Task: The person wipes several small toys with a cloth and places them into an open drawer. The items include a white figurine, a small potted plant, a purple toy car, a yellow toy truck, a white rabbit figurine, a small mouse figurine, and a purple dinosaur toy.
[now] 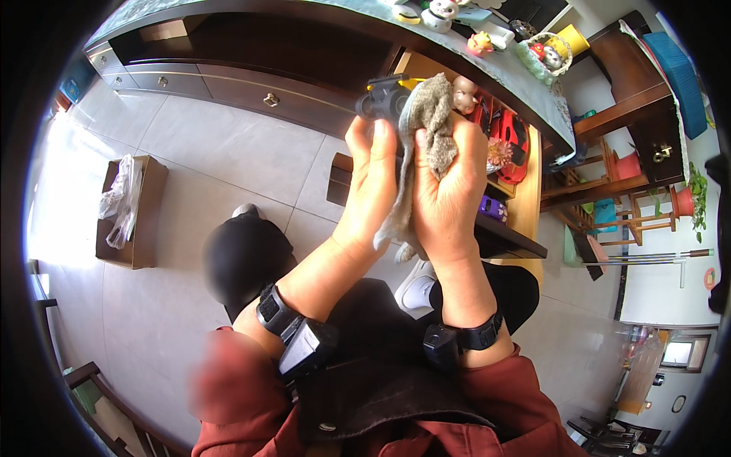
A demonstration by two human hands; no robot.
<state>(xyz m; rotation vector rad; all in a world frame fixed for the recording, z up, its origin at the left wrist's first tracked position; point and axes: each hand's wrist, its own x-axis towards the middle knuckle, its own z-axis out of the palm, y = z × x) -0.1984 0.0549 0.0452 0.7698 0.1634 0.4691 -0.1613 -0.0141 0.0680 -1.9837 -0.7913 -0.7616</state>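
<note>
Both my hands are raised in front of an open drawer [531, 217] of the dark wooden cabinet. My left hand [371, 165] grips a dark toy vehicle [385, 103] with round wheels and some yellow parts. In my right hand [454, 183] is a bunched grey-beige cloth [428, 114], pressed against the toy's right side, its loose end hanging between my wrists. Part of the toy is hidden behind the cloth. Inside the drawer are a red toy car [514, 148], a pinkish figurine [464, 94], a flower ornament [499, 153] and a purple toy car [493, 208].
A cardboard box [154, 211] with a plastic bag stands on the tiled floor at left. Figurines and a small basket [542, 65] sit on the cabinet top. Potted plants on wooden stands [637, 220] and long-handled cleaning tools are at right.
</note>
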